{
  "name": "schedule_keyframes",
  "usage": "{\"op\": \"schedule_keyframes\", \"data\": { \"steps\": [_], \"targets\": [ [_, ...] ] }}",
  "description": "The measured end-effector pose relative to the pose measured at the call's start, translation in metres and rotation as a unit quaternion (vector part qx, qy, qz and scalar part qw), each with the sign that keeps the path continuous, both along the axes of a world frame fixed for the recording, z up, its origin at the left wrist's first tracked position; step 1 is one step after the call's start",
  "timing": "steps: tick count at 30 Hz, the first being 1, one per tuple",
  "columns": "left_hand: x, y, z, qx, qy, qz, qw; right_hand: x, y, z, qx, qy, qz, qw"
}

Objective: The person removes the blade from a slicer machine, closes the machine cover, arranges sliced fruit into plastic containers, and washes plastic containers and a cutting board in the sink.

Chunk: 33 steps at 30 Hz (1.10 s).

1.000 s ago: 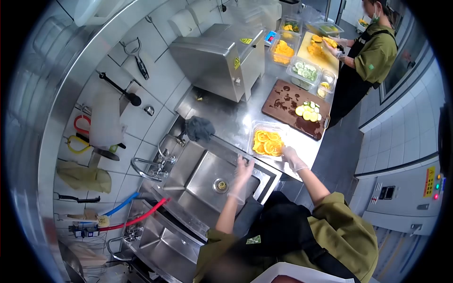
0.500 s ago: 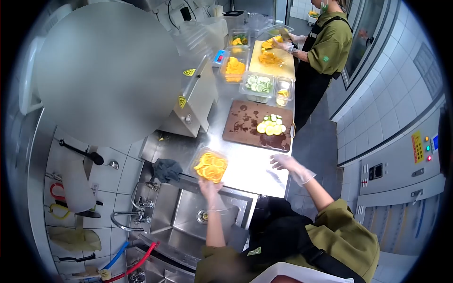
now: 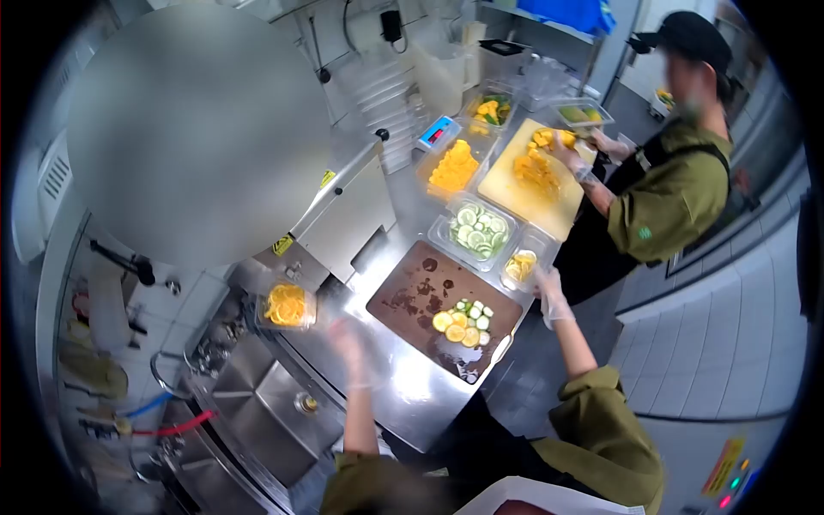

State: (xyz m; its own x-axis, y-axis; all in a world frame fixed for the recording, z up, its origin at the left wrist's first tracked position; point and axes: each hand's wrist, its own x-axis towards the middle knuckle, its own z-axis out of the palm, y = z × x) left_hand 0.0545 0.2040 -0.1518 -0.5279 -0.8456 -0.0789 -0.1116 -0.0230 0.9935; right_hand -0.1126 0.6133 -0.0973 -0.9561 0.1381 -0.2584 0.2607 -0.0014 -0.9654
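My left hand (image 3: pixel 348 345), gloved and smeared by motion, is over the steel counter, apart from the clear container of orange slices (image 3: pixel 288 305) at its left. Its fingers cannot be made out. With gloved fingers at the near right rim, my right hand (image 3: pixel 554 296) grips a small clear plastic container (image 3: pixel 508 280) holding yellow citrus slices. Beside that stands a larger clear container of green-rimmed slices (image 3: pixel 477 232). Round yellow and green slices (image 3: pixel 463 324) lie on the wet brown cutting board (image 3: pixel 403 296) below.
Across the counter, a co-worker (image 3: pixel 678 184) handles orange pieces on a yellow board (image 3: pixel 506 180). A tub of orange chunks (image 3: pixel 453 168) and a blue scale (image 3: pixel 438 133) stand nearby. A sink (image 3: pixel 266 421) is at the lower left, with a steel machine (image 3: pixel 343 210) behind the counter.
My left hand has let go of the orange slices' container, now at the counter's left by the sink. My right hand has moved forward to the small container. The view has turned.
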Motion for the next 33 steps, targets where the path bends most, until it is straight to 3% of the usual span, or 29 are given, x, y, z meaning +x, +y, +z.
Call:
{"op": "schedule_keyframes", "data": {
  "steps": [1,3,4,6,7,9,11,12,13,15,17,20,23,27,29,31,32,33],
  "targets": [
    [-0.03,0.066,0.049,0.057,-0.002,-0.101,0.993,-0.002,0.003,-0.01,-0.006,-0.034,0.024,0.999],
    [-0.108,0.122,0.063,0.074,-0.111,-0.295,0.946,-0.001,-0.004,-0.015,-0.05,-0.03,0.01,0.998],
    [-0.133,0.154,0.093,0.153,-0.09,-0.262,0.949,-0.006,-0.005,-0.022,-0.039,-0.031,-0.01,0.999],
    [-0.185,0.183,0.073,0.192,-0.104,-0.215,0.952,-0.008,-0.009,-0.017,-0.065,-0.039,-0.029,0.997],
    [-0.242,0.185,-0.038,-0.045,-0.186,-0.227,0.955,-0.01,-0.008,-0.021,-0.068,-0.039,-0.046,0.996],
    [-0.257,0.204,-0.053,0.02,-0.144,-0.136,0.98,-0.018,-0.002,-0.029,-0.021,-0.042,-0.061,0.997],
    [-0.243,0.196,-0.033,0.143,-0.062,-0.3,0.941,-0.018,0.022,-0.028,-0.052,0.023,0.041,0.998],
    [-0.233,0.206,-0.019,0.242,0.011,-0.196,0.95,-0.02,0.027,-0.02,-0.08,0.007,0.029,0.996],
    [-0.238,0.208,-0.014,0.26,0.035,-0.145,0.954,-0.023,0.025,-0.007,-0.109,-0.007,0.013,0.994],
    [-0.241,0.203,-0.009,0.189,0.072,-0.158,0.967,-0.022,0.015,0.029,-0.066,0.027,-0.053,0.996],
    [-0.246,0.196,-0.001,0.101,-0.004,-0.143,0.985,-0.029,0.031,0.043,-0.084,0.042,0.057,0.994],
    [-0.229,0.19,0.004,0.074,0.008,-0.119,0.99,-0.022,0.029,0.056,-0.078,0.019,0.008,0.997],
    [-0.185,0.169,0.039,0.177,0.054,-0.127,0.974,-0.009,0.019,0.069,-0.065,0.016,0.009,0.998],
    [-0.105,0.136,0.089,0.179,0.102,-0.128,0.97,0.008,-0.001,0.07,-0.066,0.018,0.059,0.996],
    [-0.056,0.116,0.103,0.136,0.076,-0.118,0.981,0.017,-0.021,0.077,-0.041,0.003,0.082,0.996],
    [-0.004,0.09,0.115,0.232,0.047,-0.102,0.966,0.03,-0.045,0.081,-0.022,-0.013,0.1,0.995],
    [0.022,0.085,0.143,0.247,0.051,-0.062,0.966,0.035,-0.054,0.078,-0.023,-0.006,0.152,0.988],
    [0.043,0.074,0.133,0.241,0.046,-0.042,0.969,0.042,-0.066,0.073,-0.022,-0.012,0.169,0.985]
  ]
}}
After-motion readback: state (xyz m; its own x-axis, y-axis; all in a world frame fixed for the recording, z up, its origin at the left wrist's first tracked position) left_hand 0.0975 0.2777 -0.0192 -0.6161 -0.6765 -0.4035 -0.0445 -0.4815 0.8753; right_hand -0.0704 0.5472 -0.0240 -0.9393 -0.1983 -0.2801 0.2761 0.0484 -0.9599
